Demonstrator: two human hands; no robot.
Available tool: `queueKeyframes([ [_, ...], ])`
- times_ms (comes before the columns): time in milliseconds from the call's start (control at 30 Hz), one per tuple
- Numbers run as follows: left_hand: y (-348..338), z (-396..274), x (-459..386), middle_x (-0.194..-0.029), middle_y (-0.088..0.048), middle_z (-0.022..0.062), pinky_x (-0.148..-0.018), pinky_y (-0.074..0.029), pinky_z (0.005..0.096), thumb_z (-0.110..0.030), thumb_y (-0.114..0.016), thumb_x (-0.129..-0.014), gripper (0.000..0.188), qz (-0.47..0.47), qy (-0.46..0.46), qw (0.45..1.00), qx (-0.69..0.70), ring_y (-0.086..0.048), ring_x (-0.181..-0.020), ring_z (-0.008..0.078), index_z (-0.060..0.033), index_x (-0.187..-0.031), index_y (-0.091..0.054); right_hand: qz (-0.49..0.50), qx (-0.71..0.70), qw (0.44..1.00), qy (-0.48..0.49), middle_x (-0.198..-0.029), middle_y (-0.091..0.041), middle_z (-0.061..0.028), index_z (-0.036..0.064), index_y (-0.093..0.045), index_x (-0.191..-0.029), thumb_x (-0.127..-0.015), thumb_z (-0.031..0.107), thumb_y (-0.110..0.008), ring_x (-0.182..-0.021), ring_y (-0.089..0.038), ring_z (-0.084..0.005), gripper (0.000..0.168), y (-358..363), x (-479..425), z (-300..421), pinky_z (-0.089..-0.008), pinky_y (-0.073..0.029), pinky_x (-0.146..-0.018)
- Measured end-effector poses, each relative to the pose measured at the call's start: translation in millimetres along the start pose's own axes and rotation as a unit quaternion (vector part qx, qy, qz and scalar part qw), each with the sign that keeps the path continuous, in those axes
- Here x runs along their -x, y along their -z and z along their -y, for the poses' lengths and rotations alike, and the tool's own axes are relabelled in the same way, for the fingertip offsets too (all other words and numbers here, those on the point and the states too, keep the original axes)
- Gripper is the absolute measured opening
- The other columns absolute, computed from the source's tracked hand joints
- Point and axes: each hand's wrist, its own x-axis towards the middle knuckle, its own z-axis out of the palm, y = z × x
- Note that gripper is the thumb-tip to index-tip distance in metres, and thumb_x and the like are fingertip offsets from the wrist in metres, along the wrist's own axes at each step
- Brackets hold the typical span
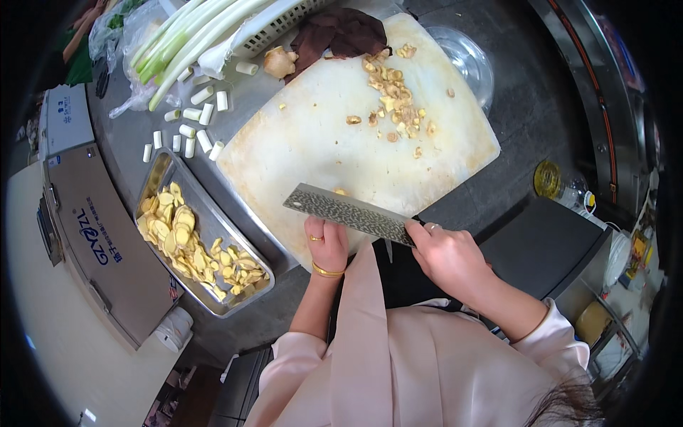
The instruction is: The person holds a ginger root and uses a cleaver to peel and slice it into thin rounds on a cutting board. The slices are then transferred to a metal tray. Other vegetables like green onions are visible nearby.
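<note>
A cleaver (352,214) with a patterned blade is held by my right hand (448,256) above the near edge of a white cutting board (299,139). My left hand (326,243) is beside the blade, its fingers curled and partly hidden under it; whether it grips something cannot be told. A small ginger piece (340,191) shows just beyond the blade. Ginger peelings and scraps (397,101) lie across the board's far right part. Sliced ginger (179,229) fills much of a metal tray (208,197) at the left.
Cut leek sections (205,113) lie on the steel table left of the board. Beyond are long leeks (187,42), a white plastic basket (277,26), a ginger root (280,62) and dark cloth (339,34). A clear bowl (469,64) sits behind the board's right edge. Part of another person shows far left.
</note>
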Motion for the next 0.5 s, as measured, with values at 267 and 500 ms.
queueKeyframes([
  [267, 1.6, -0.3, 3.3, -0.099, -0.058, 0.0182, -0.081, -0.047, 0.0439, 0.009, -0.063, -0.075, 0.020, 0.003, -0.001, 1.000, -0.015, -0.056, -0.091, 0.0368, 0.0028, -0.094, -0.058, 0.077, -0.044, 0.996, -0.013, -0.067, -0.062, -0.0148, 0.001, -0.051, -0.086, -0.080, 0.004, -0.058, -0.059, -0.066, -0.0305, 0.010, 11.2, -18.6, 2.0, -0.0378, -0.053, -0.051],
  [500, -0.1, -2.9, -0.7, -0.101, -0.058, 0.0185, -0.083, -0.047, 0.0439, 0.005, -0.066, -0.077, 0.021, 0.007, 0.011, 1.000, 0.006, -0.056, -0.092, 0.0378, 0.0031, -0.098, -0.060, 0.036, -0.036, 0.999, 0.010, -0.069, -0.062, -0.0159, 0.002, -0.049, -0.088, -0.081, 0.005, -0.058, -0.062, -0.066, -0.0327, 0.012, -30.4, -69.4, 12.0, -0.0417, -0.053, -0.053],
])
